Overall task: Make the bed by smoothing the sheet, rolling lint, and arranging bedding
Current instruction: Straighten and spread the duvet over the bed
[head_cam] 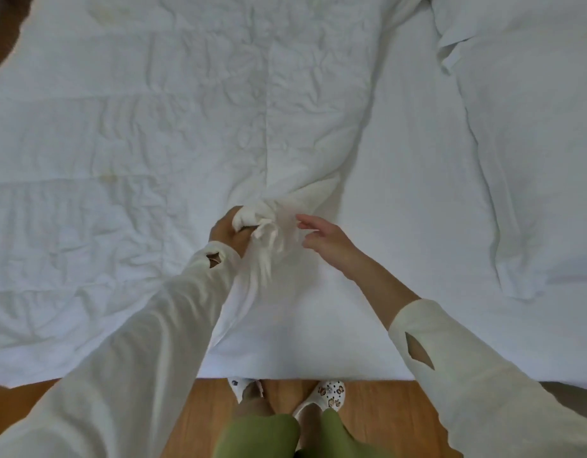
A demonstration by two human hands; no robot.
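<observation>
A wrinkled white quilted duvet (146, 133) covers the left and middle of the bed. My left hand (227, 231) grips a bunched corner of the duvet (269, 213), lifted a little off the smooth white sheet (401, 180). My right hand (320, 238) hovers just right of that corner with its fingers loosely spread, holding nothing. A second white cover or pillowcase (516, 127) lies crumpled along the right side of the bed.
The bed's near edge (302, 375) runs across the lower part of the view, with wooden floor (378, 411) below it. My feet in white clogs (331, 393) stand right against the edge.
</observation>
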